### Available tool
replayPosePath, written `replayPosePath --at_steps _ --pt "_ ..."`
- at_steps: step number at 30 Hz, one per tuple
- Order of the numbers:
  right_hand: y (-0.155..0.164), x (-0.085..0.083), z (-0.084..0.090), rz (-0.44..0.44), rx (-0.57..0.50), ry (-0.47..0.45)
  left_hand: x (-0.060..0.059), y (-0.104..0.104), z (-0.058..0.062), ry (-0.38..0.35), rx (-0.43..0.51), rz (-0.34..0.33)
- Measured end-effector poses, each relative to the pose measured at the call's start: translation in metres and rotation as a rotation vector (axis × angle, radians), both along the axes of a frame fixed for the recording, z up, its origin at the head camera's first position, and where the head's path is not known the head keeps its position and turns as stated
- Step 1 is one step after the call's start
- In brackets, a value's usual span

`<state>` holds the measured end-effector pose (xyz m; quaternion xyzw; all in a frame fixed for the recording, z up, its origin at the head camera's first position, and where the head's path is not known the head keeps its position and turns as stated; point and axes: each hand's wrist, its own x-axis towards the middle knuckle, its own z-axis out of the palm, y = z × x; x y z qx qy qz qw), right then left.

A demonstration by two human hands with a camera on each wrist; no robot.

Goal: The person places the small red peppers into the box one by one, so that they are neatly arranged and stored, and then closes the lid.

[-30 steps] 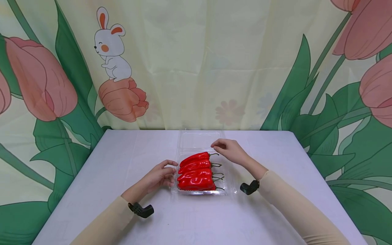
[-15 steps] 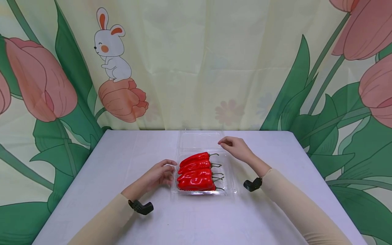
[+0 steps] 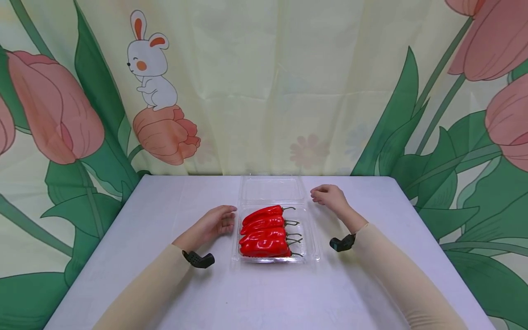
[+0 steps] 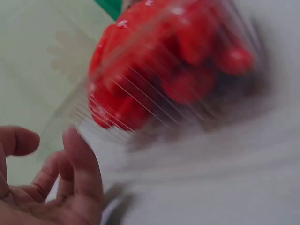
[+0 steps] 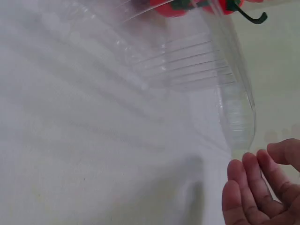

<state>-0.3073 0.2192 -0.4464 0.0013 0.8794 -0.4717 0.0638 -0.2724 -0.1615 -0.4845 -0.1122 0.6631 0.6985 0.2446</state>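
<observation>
Head view: red peppers [image 3: 264,230] lie crosswise, stems [image 3: 292,223] pointing right.

Just beside the fingertips of your left hand [image 3: 214,223], you are looking at a clear, glossy plastic tray [image 3: 310,238] with ribbed walls that are catching the light, and the red peppers [image 3: 264,231] inside it are showing smooth, waxy, shining skins. Under both your hands the table [image 3: 165,215] is appearing matt and smooth. Beyond your right fingers [image 3: 319,192], the printed backdrop [image 3: 255,82] is hanging like soft, matt, creased cloth.
</observation>
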Motion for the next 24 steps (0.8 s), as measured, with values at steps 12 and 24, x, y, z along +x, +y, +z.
replayPosePath --at_steps 12,24 --pt "0.006 -0.007 -0.009 -0.019 -0.415 -0.356 -0.040 0.006 0.017 -0.058 -0.024 -0.050" --pt "-0.001 -0.006 -0.008 0.009 -0.489 -0.362 -0.048 0.014 0.018 -0.046 0.018 0.000"
